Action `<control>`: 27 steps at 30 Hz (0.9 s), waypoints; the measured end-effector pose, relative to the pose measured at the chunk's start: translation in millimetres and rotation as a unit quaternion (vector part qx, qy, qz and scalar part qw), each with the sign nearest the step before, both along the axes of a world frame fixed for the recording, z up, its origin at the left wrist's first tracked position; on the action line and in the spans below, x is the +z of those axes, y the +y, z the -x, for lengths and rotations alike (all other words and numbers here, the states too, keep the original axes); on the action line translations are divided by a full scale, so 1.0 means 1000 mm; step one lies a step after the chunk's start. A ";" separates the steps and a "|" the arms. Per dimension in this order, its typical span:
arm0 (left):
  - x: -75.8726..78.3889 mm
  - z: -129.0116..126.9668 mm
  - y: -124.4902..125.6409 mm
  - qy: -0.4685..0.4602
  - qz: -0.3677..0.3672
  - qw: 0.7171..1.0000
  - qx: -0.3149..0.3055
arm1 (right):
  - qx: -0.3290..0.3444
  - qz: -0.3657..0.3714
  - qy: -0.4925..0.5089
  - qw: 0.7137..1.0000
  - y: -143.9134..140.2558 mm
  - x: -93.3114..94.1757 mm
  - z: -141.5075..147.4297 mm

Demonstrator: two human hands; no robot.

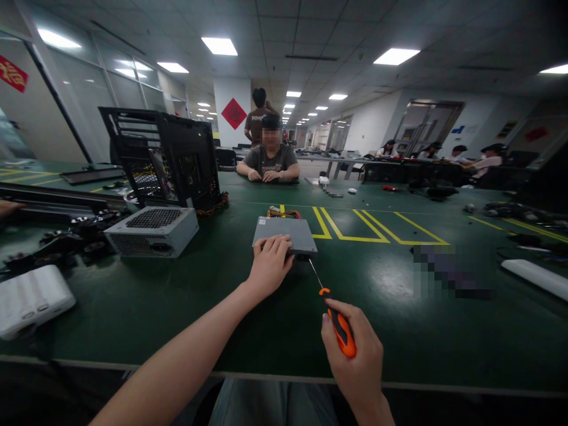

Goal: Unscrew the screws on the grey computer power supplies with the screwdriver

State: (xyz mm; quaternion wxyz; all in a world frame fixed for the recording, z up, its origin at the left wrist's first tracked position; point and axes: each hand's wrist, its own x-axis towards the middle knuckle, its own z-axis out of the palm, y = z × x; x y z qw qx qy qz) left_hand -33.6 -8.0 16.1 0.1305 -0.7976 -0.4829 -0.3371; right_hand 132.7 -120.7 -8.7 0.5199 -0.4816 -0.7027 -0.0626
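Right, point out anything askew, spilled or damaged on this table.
Nothing looks spilled, and the gray metal box under the left hand shows no clear damage. The black computer case at left looks odd, standing open with its inside exposed. The dark item at right is pixelated, so its condition can't be told.

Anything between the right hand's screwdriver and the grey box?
Nothing visible. The screwdriver in the right hand has a clear line to the grey box's near side; tip contact is unclear. The left hand rests on the box, left of that line.
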 end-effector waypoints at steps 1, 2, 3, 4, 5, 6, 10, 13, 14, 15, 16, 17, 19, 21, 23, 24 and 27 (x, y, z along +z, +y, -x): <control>0.000 0.000 0.000 0.000 -0.001 1.000 0.000 | -0.004 -0.003 0.003 1.000 -0.001 0.000 0.000; -0.001 0.000 0.000 -0.001 -0.001 1.000 0.001 | -0.008 -0.007 0.003 1.000 -0.001 0.000 0.000; -0.001 -0.001 0.001 -0.002 -0.001 1.000 0.001 | -0.013 -0.010 0.003 1.000 -0.001 0.001 0.001; -0.001 -0.001 0.000 -0.004 -0.001 1.000 0.002 | -0.017 -0.012 0.001 1.000 -0.001 0.001 0.002; -0.001 -0.001 0.000 -0.006 -0.001 1.000 0.002 | -0.020 -0.012 0.001 1.000 -0.001 0.003 0.002; -0.001 -0.001 0.000 -0.008 -0.001 1.000 0.002 | -0.022 -0.011 0.000 1.000 -0.001 0.004 0.003; -0.001 -0.002 0.000 -0.009 0.001 1.000 -0.001 | -0.022 -0.005 -0.004 1.000 0.001 0.006 0.004; -0.001 -0.002 0.000 -0.008 0.001 1.000 0.000 | -0.021 -0.002 -0.008 1.000 0.002 0.005 0.003; -0.001 -0.001 0.000 -0.008 0.001 1.000 0.000 | -0.023 -0.002 -0.007 1.000 0.002 0.005 0.003; -0.001 -0.001 0.000 -0.008 0.002 1.000 0.000 | -0.025 -0.003 -0.007 1.000 0.001 0.004 0.003; -0.001 -0.001 0.000 -0.008 0.003 1.000 0.000 | -0.027 -0.004 -0.006 1.000 0.001 0.004 0.003; -0.001 -0.001 0.000 -0.008 0.003 1.000 0.000 | -0.030 -0.003 -0.005 1.000 0.001 0.004 0.003; -0.001 -0.001 0.000 -0.008 0.003 1.000 0.001 | -0.034 0.002 -0.005 0.999 0.002 0.002 0.003; -0.002 -0.002 0.000 -0.007 0.002 1.000 0.002 | -0.035 0.008 -0.005 0.999 0.002 0.001 0.003; -0.001 -0.002 0.000 -0.007 0.002 1.000 0.004 | -0.037 0.013 -0.005 0.999 0.003 -0.001 0.002; -0.001 -0.002 0.000 -0.007 0.002 1.000 0.004 | -0.039 0.014 -0.004 0.999 0.004 -0.001 0.002; -0.001 -0.001 0.000 -0.005 0.003 1.000 0.001 | -0.041 0.021 0.003 0.999 0.004 -0.001 0.002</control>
